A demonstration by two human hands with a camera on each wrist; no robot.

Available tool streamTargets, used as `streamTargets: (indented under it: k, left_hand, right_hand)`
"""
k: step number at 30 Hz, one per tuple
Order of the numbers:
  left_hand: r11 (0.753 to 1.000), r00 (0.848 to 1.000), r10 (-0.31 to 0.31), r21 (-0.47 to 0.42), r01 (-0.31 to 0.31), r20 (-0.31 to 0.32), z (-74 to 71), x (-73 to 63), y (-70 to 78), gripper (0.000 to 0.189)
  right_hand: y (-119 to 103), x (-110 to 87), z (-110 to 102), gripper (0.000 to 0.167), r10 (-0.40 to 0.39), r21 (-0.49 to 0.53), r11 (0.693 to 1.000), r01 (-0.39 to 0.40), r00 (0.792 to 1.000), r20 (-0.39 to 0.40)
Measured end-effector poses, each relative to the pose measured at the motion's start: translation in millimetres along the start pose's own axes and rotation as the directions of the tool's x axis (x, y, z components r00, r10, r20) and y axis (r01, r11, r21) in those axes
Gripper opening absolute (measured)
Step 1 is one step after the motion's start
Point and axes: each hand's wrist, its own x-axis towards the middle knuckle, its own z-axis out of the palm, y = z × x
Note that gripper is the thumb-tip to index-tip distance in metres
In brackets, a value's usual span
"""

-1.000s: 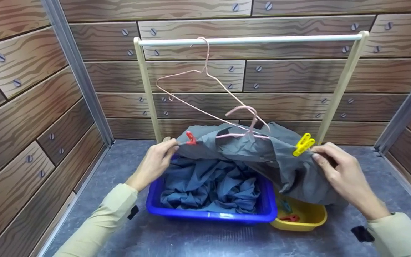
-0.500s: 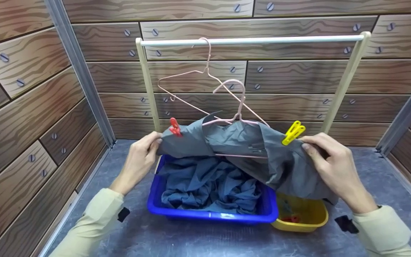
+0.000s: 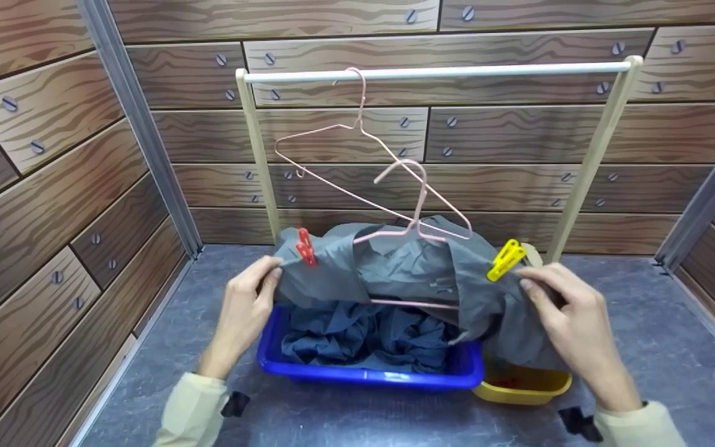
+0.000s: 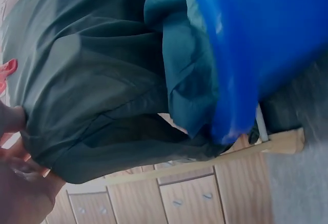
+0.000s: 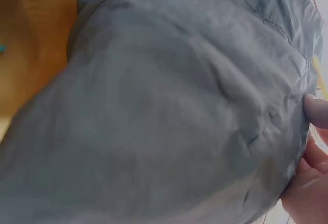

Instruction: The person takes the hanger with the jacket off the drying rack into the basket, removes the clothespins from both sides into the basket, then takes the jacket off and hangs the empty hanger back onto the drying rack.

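Observation:
Both hands hold up a grey garment by its upper edge, over the blue basket. My left hand pinches the left corner, thumb against fingers, just beside a red clothespin. At the other end my right hand pinches the cloth next to a yellow clothespin. Inside the garment's opening sits a pink hanger, its hook standing free above the collar area. In the left wrist view the cloth hangs from the fingers; the right wrist view is mostly filled by the draped fabric.
Dark blue cloth lies crumpled in the blue basket. A yellow tub with red clothespins stands to its right, partly covered by the garment. Behind is a rack with a white bar, from which another pink hanger hangs.
Both hands shifted left with the garment and its hanger, raising it first, then lowering it again. It now covers more of the basket and the tub. Both hands kept their grip.

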Motion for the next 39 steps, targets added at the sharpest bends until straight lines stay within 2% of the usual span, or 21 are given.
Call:
streamTargets:
  k: [5,10,19,23,26,33,39]
  left_hand:
    - [1.0,1.0,-0.024,-0.004,0.024,0.009,3.1,-11.5,-0.2,0.015]
    - [0.998,0.998,-0.057,0.008,0.057,-0.019,5.9,-20.6,-3.6,0.014]
    - [0.987,0.986,-0.163,-0.011,0.163,-0.043,14.5,-35.5,-7.4,0.014]
    - [0.981,0.979,-0.196,0.002,0.196,-0.057,16.4,-39.3,-7.6,0.014]
    - [0.977,0.974,-0.212,0.004,0.213,-0.076,16.9,-41.2,-7.7,0.013]
    - [0.976,0.973,-0.218,-0.013,0.217,-0.082,16.8,-40.7,-7.2,0.015]
    - [0.969,0.963,-0.248,-0.036,0.245,-0.109,11.7,-41.1,-6.2,0.011]
  right_hand:
    - [-0.3,-14.4,9.9,0.031,0.034,0.018,0.999,-0.033,0.999,-0.037]
    - [-0.2,-22.1,20.2,0.031,0.041,0.031,0.999,-0.04,0.998,-0.048]
    - [-0.5,-32.3,33.5,0.027,0.063,-0.007,0.998,-0.063,0.996,-0.058]
    - [-0.8,-35.3,37.3,0.025,0.088,-0.002,0.996,-0.089,0.995,-0.047]
    - [-2.1,-35.1,40.1,0.025,0.075,0.004,0.997,-0.075,0.996,-0.056]
    - [-5.1,-32.0,41.6,0.027,0.057,0.004,0.998,-0.057,0.995,-0.084]
    - [-0.6,-30.3,40.9,0.026,0.082,-0.027,0.996,-0.083,0.996,-0.048]
